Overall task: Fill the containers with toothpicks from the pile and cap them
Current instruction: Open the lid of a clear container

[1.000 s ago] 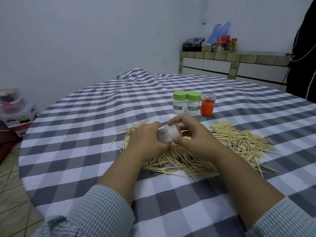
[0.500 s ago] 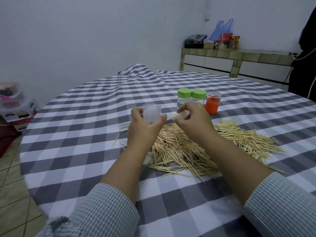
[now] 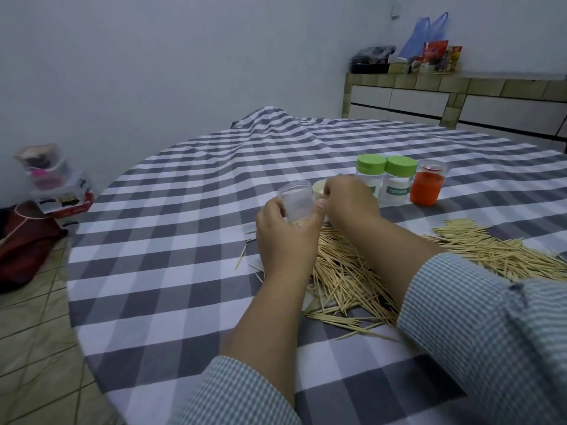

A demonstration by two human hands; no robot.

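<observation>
container [image 3: 295, 202] upright in left hand [image 3: 283, 237] grip; right hand [image 3: 349, 204] beside, holding cap [image 3: 319, 188].

The pile of toothpicks [image 3: 368, 271] lies on the worktop [image 3: 171, 240] before the person, spreading off to the right. Behind it three containers [image 3: 399, 187] stand in a row, touching side by side. Above the pile's left end the left hand [image 3: 287, 237] holds an open jar [image 3: 296, 204], the right hand [image 3: 349, 204] just beside it to the right.
</observation>
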